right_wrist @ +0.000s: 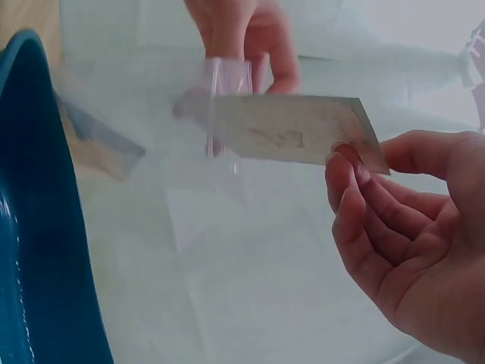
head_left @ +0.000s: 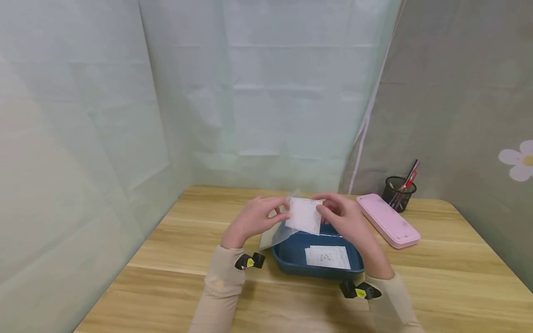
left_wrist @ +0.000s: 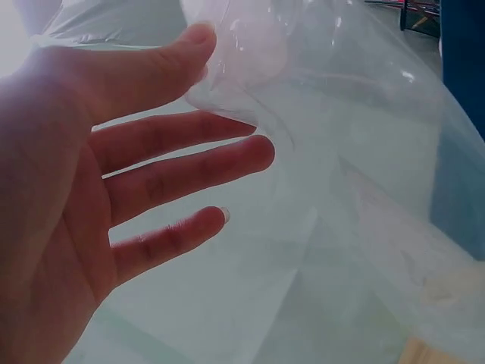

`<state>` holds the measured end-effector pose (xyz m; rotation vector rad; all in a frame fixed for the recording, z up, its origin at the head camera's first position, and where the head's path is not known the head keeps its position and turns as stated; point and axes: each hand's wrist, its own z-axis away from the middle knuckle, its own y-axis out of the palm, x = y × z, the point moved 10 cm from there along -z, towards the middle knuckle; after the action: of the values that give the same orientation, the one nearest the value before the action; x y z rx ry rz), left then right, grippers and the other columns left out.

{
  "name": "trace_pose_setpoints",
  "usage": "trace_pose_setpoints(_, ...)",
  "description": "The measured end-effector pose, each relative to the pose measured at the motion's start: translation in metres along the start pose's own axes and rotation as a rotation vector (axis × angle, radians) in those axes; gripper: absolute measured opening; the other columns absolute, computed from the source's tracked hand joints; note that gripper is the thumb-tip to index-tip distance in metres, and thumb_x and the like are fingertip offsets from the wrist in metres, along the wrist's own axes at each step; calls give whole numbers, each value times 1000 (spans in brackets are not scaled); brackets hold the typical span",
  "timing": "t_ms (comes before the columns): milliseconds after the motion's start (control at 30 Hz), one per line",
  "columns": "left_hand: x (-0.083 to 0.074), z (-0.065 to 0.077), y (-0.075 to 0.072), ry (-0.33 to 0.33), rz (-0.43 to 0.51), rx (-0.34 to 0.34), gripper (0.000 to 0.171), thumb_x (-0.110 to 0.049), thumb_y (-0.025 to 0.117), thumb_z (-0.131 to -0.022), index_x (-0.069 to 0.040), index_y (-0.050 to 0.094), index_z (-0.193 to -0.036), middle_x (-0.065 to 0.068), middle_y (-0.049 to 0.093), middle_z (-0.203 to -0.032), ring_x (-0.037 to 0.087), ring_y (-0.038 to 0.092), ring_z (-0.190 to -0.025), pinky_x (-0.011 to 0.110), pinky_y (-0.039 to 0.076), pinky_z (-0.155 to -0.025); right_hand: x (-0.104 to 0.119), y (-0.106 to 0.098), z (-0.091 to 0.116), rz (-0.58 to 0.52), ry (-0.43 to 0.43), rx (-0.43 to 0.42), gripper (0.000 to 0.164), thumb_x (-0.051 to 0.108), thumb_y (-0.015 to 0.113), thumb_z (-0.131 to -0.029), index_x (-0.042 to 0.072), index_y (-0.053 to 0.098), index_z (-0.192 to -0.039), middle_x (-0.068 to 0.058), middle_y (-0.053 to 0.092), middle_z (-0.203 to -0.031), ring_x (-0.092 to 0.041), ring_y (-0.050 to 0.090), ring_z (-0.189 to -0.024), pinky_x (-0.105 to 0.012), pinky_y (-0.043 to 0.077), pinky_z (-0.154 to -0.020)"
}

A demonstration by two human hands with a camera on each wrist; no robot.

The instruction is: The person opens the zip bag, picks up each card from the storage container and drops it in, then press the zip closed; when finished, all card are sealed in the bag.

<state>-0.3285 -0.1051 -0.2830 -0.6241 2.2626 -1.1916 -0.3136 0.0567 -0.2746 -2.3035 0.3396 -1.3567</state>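
My left hand (head_left: 259,218) pinches the edge of a clear plastic bag (left_wrist: 318,83) between thumb and forefinger, its other fingers spread in the left wrist view. My right hand (head_left: 349,221) pinches one edge of a thin white square packet (head_left: 305,215) with faint printing. The packet's far end reaches into the bag's mouth in the right wrist view (right_wrist: 295,129). Below both hands stands a blue plastic basket (head_left: 287,268), holding flat white packets (head_left: 327,257) with a small printed mark. The bag hangs over the basket's left side.
A pink case (head_left: 388,219) lies to the right of the basket. Behind it is a black mesh cup (head_left: 390,196) with pens (head_left: 410,179). The wooden table (head_left: 166,259) meets hanging pale cloth (head_left: 283,101) at its back.
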Motion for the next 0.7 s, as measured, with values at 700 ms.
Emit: trace_pose_setpoints(700,5,-2,5,-27,1,9,19,-29,68,-91,-18,64,-105,-4,73,-96,11,66,-80,32,50,-79,-13,2,-1,-176,127,-8,31,22,65,-93,1,64,-115,4,70,-77,-13,63,-68,-25,50,-72)
